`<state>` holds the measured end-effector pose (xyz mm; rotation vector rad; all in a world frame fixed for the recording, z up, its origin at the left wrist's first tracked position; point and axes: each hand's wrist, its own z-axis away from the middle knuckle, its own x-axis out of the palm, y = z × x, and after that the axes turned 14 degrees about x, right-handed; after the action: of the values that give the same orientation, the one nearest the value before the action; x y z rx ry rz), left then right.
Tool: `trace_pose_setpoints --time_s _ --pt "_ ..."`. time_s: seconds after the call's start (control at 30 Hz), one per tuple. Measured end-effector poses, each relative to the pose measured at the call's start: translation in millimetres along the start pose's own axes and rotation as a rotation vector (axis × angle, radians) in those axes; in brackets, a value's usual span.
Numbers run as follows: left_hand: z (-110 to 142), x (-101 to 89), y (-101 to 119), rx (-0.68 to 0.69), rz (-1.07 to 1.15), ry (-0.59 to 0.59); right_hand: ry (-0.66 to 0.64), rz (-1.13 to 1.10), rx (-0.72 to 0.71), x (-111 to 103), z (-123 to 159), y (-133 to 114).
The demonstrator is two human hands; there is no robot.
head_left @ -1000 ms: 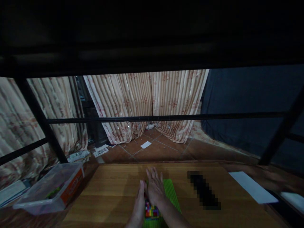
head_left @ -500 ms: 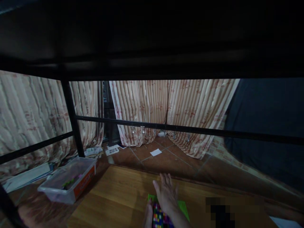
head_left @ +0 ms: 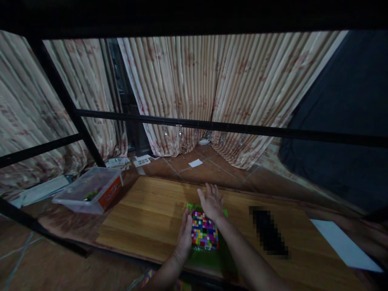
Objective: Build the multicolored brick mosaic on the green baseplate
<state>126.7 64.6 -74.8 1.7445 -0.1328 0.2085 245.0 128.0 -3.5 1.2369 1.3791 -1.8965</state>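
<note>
A green studded baseplate [head_left: 224, 211] lies on the wooden table [head_left: 145, 214]. On it sits a square block of many small coloured bricks [head_left: 205, 235]. My left hand [head_left: 184, 237] lies flat along the block's left side, fingers stretched out and touching it. My right hand [head_left: 211, 202] rests open at the block's far edge, fingers spread over the green plate. Neither hand grips anything.
A clear plastic bin with an orange label [head_left: 91, 195] stands at the table's left end, holding a few small pieces. A blurred dark object [head_left: 268, 233] lies right of the plate, a white sheet [head_left: 344, 245] further right. Black metal bars [head_left: 212, 127] cross in front of curtains.
The view has tipped down, so more of the table and the coloured block show. My left hand has slid along the block's left side; my right hand stays at its far edge.
</note>
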Motion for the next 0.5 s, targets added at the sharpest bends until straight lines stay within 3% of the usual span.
trace_pose_setpoints --time_s 0.23,0.5 --pt "-1 2.1 3 -0.027 -0.071 -0.016 0.045 0.056 -0.004 14 12 19" --pt "-1 2.0 -3 0.101 -0.242 -0.156 0.131 -0.225 -0.001 9 24 29"
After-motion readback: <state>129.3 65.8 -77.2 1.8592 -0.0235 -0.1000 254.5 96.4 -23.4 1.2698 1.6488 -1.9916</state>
